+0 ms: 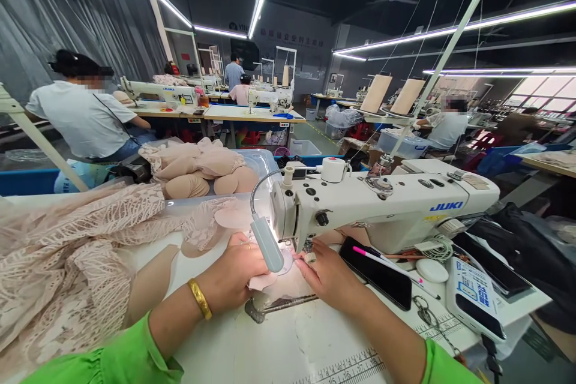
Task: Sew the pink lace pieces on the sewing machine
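My left hand (238, 270), below a gold bangle, has its fingers curled on a pale pink fabric piece (263, 282) at the sewing machine's needle area. The grey gooseneck lamp (268, 245) hides part of those fingers. On the other side of the needle, my right hand (333, 279) pinches the edge of the same fabric with thumb and fingers. The white JUKI sewing machine (387, 207) stands over the work, its lamp lighting the fabric brightly. The needle itself is hard to make out.
Beige lace fabric (85, 234) lies heaped on the left, with round bra cups (186, 185) behind it. A black phone (378, 276), a pink-tipped pen (375, 257) and a white device (474, 297) lie on the right. Several people sit at machines beyond.
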### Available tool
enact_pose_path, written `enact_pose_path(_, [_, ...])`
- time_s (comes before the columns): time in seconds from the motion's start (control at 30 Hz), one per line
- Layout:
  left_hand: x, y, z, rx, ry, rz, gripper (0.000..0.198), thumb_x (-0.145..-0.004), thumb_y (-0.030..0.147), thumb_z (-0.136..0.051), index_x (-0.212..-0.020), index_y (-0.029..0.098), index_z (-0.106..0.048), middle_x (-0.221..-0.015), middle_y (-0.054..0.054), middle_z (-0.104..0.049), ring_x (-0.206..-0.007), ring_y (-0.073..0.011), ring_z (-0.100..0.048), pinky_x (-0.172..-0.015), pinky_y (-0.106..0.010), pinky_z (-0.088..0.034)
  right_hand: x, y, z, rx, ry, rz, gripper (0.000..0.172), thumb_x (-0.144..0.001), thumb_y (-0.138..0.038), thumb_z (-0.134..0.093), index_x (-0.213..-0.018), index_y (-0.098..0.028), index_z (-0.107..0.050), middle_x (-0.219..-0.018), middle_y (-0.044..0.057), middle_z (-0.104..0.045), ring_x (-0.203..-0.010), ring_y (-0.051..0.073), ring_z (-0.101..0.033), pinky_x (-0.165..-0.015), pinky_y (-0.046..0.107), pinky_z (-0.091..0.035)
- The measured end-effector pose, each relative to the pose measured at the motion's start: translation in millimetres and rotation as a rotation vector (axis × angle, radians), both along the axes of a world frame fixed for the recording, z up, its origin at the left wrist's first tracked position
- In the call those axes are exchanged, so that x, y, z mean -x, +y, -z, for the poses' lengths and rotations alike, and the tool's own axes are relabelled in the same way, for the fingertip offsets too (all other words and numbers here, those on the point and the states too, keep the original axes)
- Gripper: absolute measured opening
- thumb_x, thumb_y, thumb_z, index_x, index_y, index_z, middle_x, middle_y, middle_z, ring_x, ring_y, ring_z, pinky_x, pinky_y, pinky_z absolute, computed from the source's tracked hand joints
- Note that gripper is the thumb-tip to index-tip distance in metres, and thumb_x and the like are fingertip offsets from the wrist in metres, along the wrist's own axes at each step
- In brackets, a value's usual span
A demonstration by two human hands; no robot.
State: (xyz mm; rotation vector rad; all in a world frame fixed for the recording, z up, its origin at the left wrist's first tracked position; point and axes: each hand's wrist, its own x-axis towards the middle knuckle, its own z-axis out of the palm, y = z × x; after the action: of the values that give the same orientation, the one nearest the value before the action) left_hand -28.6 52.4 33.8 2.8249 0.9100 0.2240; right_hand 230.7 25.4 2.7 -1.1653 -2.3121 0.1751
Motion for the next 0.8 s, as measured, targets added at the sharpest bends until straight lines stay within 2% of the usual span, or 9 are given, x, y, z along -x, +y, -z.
enact_pose_path(0.23, [-1.9, -2.7, -1.3, -0.03, 0.012, 0.016, 0.023, -0.066, 0.002, -0.059, -0.079, 0.02, -0.052, -0.089, 0.003, -0.065, -0.086, -0.0224, -0.062, -0.083, -0.04, -0.025, 0.2, -0.3, -0.6, 0.016, -0.011, -0.005, 0.017, -0.104, -0.017, -0.05, -0.109, -0.018, -0.067, -0.108, 0.011, -0.074, -0.104, 0.03, -0.066, -0.095, 0.045, -0.055])
enact_pose_path(0.47, [-0.9, -3.7, 1.3, -0.049, 0.004, 0.017, 0.019, -0.07, 0.004, -0.059, -0.079, 0.02, -0.056, -0.09, 0.002, -0.067, -0.087, -0.0238, -0.062, -0.087, -0.042, -0.025, 0.5, -1.8, -5.6, 0.013, -0.025, -0.003, 0.018, -0.105, -0.019, -0.049, -0.108, -0.018, -0.067, -0.108, 0.013, -0.073, -0.102, 0.03, -0.066, -0.093, 0.045, -0.055])
enact_pose_path(0.7, [2.0, -2.1, 6.8, -0.036, 0.0, 0.005, 0.019, -0.069, 0.003, -0.061, -0.077, 0.019, -0.055, -0.086, 0.003, -0.065, -0.085, -0.0209, -0.06, -0.089, -0.042, -0.024, -1.2, -0.3, 2.6, 0.017, -0.013, -0.006, 0.023, -0.107, -0.024, -0.047, -0.109, -0.017, -0.069, -0.107, 0.015, -0.074, -0.105, 0.033, -0.067, -0.095, 0.05, -0.056])
enact_pose_path(0.8, [3.6, -1.3, 9.3, -0.032, -0.04, 0.011, 0.016, -0.073, 0.005, -0.062, -0.079, 0.019, -0.058, -0.086, 0.003, -0.068, -0.086, -0.0208, -0.06, -0.09, -0.042, -0.024, -1.7, -0.9, 3.7, 0.028, -0.015, 0.002, 0.022, -0.107, -0.024, -0.047, -0.104, -0.019, -0.068, -0.105, 0.014, -0.073, -0.106, 0.033, -0.068, -0.092, 0.05, -0.057])
